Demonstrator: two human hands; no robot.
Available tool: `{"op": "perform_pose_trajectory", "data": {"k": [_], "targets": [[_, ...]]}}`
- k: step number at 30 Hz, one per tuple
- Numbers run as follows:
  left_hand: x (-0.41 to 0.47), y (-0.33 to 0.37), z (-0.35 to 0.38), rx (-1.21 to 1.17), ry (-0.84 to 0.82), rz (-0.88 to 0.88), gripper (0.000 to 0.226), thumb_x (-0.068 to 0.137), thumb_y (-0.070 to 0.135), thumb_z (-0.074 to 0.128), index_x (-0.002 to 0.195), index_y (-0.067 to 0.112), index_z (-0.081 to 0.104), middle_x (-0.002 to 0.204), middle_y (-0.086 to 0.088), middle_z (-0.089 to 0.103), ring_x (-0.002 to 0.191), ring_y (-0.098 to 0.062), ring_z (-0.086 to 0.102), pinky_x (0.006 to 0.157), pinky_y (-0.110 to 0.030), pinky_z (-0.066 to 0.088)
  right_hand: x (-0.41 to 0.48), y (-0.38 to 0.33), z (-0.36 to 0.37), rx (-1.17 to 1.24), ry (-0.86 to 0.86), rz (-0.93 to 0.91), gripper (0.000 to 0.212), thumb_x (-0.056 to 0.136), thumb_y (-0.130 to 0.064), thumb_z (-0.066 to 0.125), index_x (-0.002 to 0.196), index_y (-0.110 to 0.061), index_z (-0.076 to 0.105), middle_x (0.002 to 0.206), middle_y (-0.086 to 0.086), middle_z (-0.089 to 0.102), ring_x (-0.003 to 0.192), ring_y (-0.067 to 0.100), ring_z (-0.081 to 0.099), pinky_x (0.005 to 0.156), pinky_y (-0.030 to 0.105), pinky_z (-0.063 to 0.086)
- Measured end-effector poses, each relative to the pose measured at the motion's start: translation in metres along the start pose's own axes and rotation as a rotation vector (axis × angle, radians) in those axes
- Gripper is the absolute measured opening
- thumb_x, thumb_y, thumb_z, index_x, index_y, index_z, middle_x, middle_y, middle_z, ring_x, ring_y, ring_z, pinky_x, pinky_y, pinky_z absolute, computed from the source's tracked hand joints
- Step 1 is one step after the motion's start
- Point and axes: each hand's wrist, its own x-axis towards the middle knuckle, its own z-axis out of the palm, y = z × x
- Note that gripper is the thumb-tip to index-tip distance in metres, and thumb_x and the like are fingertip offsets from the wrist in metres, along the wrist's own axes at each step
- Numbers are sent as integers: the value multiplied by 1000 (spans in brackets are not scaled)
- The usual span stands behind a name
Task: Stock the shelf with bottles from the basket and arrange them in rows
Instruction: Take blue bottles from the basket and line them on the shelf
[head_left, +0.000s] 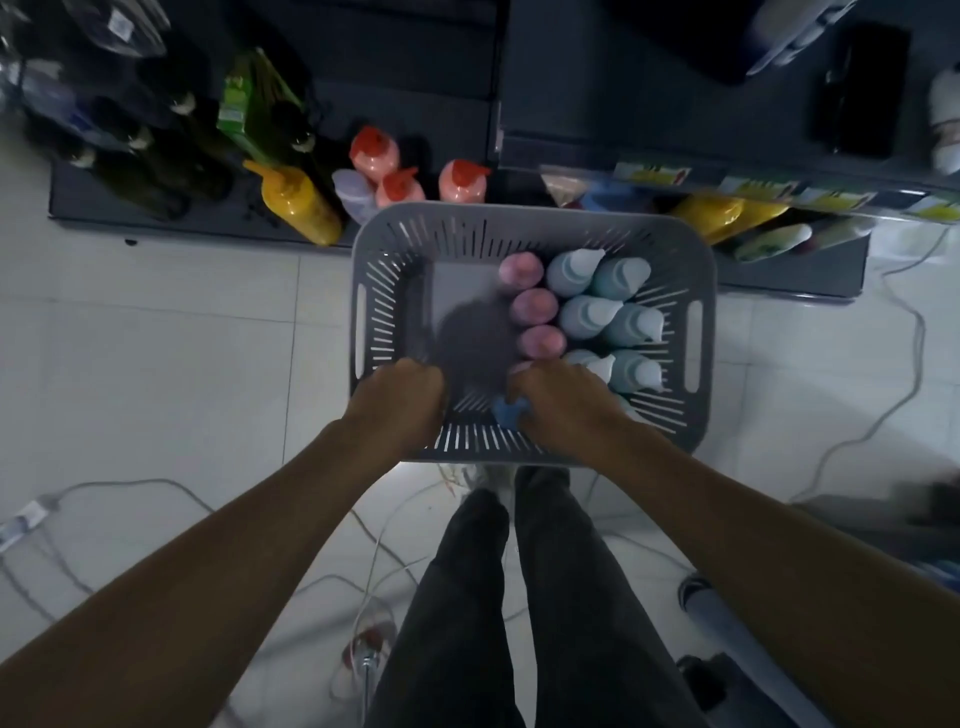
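A grey slotted basket (530, 223) stands on the floor before a low dark shelf (156, 218). Inside it stand three pink-capped bottles (532, 306) in a column and several pale teal bottles (608, 312) to their right; the basket's left half is bare. My right hand (561, 400) is curled over a blue-capped bottle (506, 410) at the basket's near edge. My left hand (400, 400) reaches into the near left part, fingers curled downward; what it holds, if anything, is hidden. On the shelf stand three red-capped bottles (400, 171).
A yellow squeeze bottle (296, 208), a white bottle (353, 192), dark glass bottles (156, 156) and a green carton (244, 109) fill the shelf's left. A second shelf (779, 208) at right holds yellow and green packs. Cables (883, 405) lie on the tiled floor. My legs stand below the basket.
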Motion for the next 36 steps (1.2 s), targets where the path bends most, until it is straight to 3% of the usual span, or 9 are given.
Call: {"op": "perform_pose_trajectory", "data": {"k": [3,7,14,20,27,32,36], "targets": [[7,-2,9,-53,4,-26,17,92,19,66,101,15,79,90,-10,71,86,-33,71,82,-44,61,7,0,8,-21,-16,-31,16,90,-24,59,100,-21,72,111,4,66,101,33,66,79,36,53],[13,-6,18,-129,18,-74,19,95,24,67,100,9,77,80,-5,61,82,-29,71,83,-41,60,12,0,16,7,9,-23,11,90,-21,61,86,-15,69,102,9,62,93,35,65,69,31,41],[19,-2,22,-125,0,-114,16,89,16,75,102,7,76,95,-15,68,92,-37,70,83,-44,60,20,-10,19,30,36,63,18,92,-19,61,105,-8,67,110,15,65,104,36,64,79,36,52],[24,-1,25,-87,4,-139,20,87,8,75,106,6,75,104,-19,67,99,-40,69,84,-44,59,23,-21,24,-7,22,121,25,91,-10,58,115,-6,62,122,17,60,114,37,59,84,37,51],[24,0,30,-42,94,-161,13,90,10,72,102,5,71,105,-16,66,97,-39,69,75,-41,54,20,-25,32,-1,114,190,21,90,-5,60,110,-10,63,116,14,61,103,38,63,71,37,44],[22,3,30,26,146,-177,15,91,13,71,104,5,71,103,-16,68,96,-39,69,79,-43,56,15,-27,32,-23,190,187,15,91,-9,61,104,-12,66,113,12,61,97,37,65,67,36,41],[14,7,21,87,188,-196,11,91,12,69,101,7,70,100,-14,70,92,-37,70,68,-38,50,7,-29,28,-55,220,168,16,90,-10,62,104,-16,67,114,10,61,99,34,65,67,34,40]]}}
